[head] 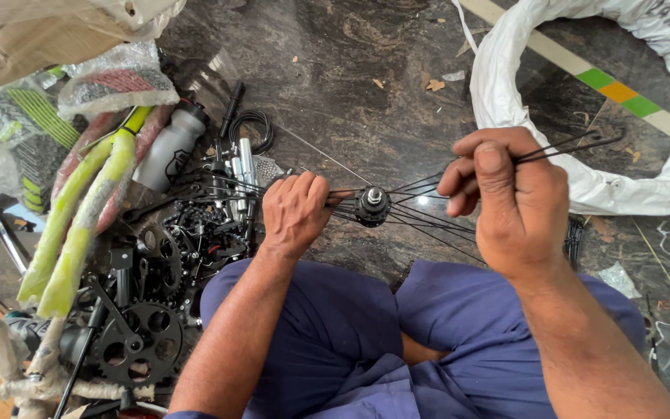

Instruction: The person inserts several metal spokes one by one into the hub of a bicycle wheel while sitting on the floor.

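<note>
Holding a black hub (372, 205) out over the dark floor (366, 93), just past the knees. Left hand (295, 211) is curled tight around spokes (436, 225) beside the hub; right hand (509, 194) is fisted, pinching a few spokes. Parts pile (149, 264) crowds the left edge, wrapped rim (583, 101) boxes in the right. Bare floor only straight ahead.

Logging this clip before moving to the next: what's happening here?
A person sits on a dark stone floor, working on a small black metal wheel hub with thin black spokes fanning out of it. The left hand grips the spokes beside the hub; the right hand pinches a bundle of spokes. Black chainrings, a grey bottle and a white-wrapped rim lie around.
</note>
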